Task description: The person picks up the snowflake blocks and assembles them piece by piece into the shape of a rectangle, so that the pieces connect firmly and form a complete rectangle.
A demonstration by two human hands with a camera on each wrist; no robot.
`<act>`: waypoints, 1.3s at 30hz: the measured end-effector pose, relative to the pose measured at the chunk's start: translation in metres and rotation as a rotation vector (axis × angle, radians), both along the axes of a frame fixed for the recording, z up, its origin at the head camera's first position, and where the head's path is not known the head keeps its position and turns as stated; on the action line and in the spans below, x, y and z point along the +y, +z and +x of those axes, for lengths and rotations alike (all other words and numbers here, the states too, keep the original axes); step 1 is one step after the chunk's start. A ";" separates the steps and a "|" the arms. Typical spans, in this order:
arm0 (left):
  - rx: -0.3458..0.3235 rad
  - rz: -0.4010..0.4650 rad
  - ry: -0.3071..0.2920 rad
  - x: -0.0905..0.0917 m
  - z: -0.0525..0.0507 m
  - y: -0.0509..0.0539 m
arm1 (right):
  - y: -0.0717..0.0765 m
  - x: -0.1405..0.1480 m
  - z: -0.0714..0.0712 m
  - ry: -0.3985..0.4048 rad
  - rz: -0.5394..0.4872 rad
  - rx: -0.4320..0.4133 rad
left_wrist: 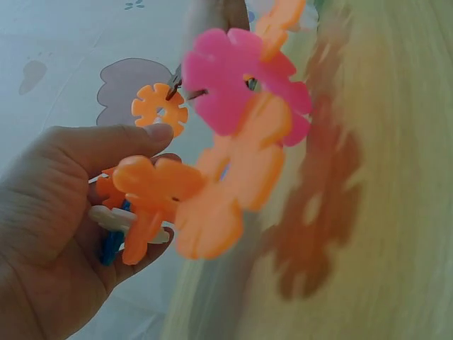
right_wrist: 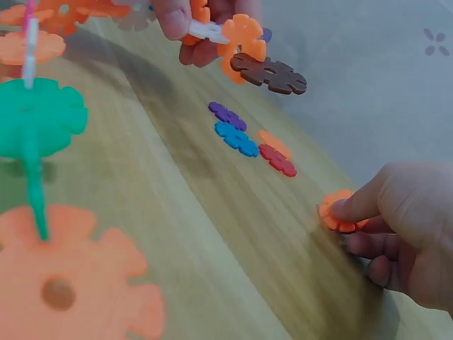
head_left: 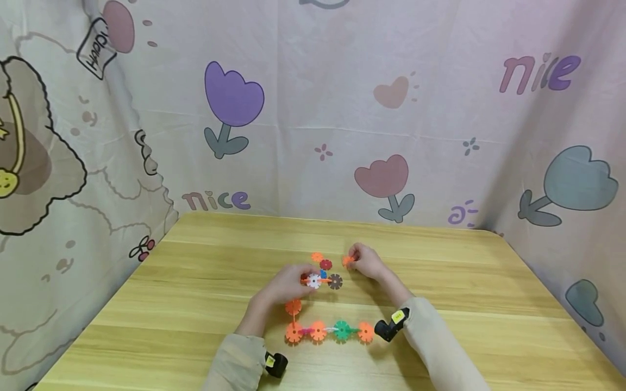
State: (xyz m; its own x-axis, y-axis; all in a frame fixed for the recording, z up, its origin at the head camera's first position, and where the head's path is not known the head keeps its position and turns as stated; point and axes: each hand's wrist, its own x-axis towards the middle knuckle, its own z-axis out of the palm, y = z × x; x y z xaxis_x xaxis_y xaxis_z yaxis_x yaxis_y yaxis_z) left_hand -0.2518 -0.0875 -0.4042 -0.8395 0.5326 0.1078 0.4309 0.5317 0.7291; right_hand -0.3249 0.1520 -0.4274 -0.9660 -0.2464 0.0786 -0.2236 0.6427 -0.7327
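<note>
Flowery cloth (head_left: pixel 303 81) hangs behind your wooden table (head_left: pixel 205 255). Your left hand (head_left: pixel 293 283) holds a little bunch (head_left: pixel 325 280) of joined flower pieces, with fingers curled round it. Your right hand (head_left: pixel 367 262) pinches one orange piece (head_left: pixel 346 262); whether it touches the table, I cannot tell.

Look at how they lie: your bunch runs side to side, and its brown piece (head_left: pixel 337 283) sticks out at the right end. Your pinched orange piece is farther out and a bit more to the right, with a gap between. Of your hands, the left is nearer the long chain (head_left: pixel 320 333), which runs sideways close to you.

Your right wrist view shows a loose purple piece (right_wrist: pixel 227 116) beside a blue one (right_wrist: pixel 236 139); from your head I can't find the purple. Your left wrist view shows the chain's pink piece (left_wrist: pixel 219 78) big and wide, but your head view shows only its thin edge.
</note>
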 end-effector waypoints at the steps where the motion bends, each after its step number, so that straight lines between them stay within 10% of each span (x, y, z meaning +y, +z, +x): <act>1: 0.004 -0.006 0.003 0.000 0.000 0.000 | 0.000 0.001 0.001 0.008 -0.002 -0.004; 23: 0.123 -0.115 -0.004 0.006 0.003 0.004 | -0.002 0.007 0.020 0.044 -0.122 -0.040; 39: 0.235 -0.158 0.010 0.009 0.005 0.006 | 0.016 -0.002 0.078 0.013 -0.375 0.032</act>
